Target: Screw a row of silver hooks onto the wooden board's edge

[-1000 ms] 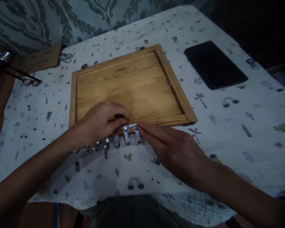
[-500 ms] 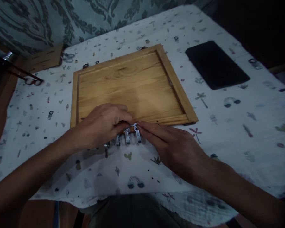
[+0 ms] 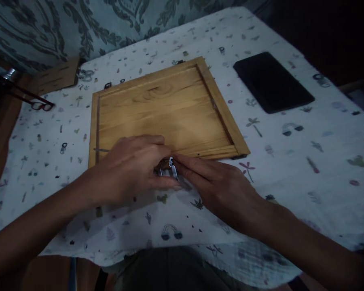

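A shallow wooden tray [image 3: 224, 117] lies flat on a patterned white tablecloth. At its near edge a strip of metal hooks [image 3: 171, 167] shows only between my two hands. My left hand [image 3: 133, 169] lies over most of the strip with fingers curled around it. My right hand [image 3: 221, 186] rests flat from the right, its fingertips pressed on the strip's right end. A thin metal pin [image 3: 101, 150] pokes out at the tray's near left corner.
A black phone [image 3: 271, 83] lies face down at the back right. Red-framed glasses [image 3: 38, 103] and a small wooden board [image 3: 56, 74] sit at the back left, with small metal fittings [image 3: 85, 74] beside the board. The cloth's near edge hangs over the table.
My left hand has slid right and down over the hook strip, covering nearly all of it. The right hand has stayed at the strip's right end.
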Motion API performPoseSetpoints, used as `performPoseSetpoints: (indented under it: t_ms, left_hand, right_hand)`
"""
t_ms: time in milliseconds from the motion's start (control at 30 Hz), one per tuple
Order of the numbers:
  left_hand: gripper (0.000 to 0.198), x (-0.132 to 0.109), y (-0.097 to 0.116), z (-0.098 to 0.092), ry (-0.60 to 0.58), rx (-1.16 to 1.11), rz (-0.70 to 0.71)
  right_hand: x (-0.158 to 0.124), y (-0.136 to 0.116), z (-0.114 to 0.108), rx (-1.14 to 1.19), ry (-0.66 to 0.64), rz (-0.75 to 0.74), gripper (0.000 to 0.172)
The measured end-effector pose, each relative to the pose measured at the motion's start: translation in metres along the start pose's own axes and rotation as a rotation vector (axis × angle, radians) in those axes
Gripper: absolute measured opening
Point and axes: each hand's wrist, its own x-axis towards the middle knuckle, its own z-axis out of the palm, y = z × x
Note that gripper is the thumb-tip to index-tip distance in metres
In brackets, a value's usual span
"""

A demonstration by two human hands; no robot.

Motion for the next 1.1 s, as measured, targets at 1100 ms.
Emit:
performPoseSetpoints:
  t_ms: [1100]
  left_hand:
    - [0.026, -0.001, 0.009, 0.016, 0.095, 0.069, -0.093]
  right_hand:
    - [-0.006, 0.003, 0.000, 0.024, 0.076, 0.088, 0.039]
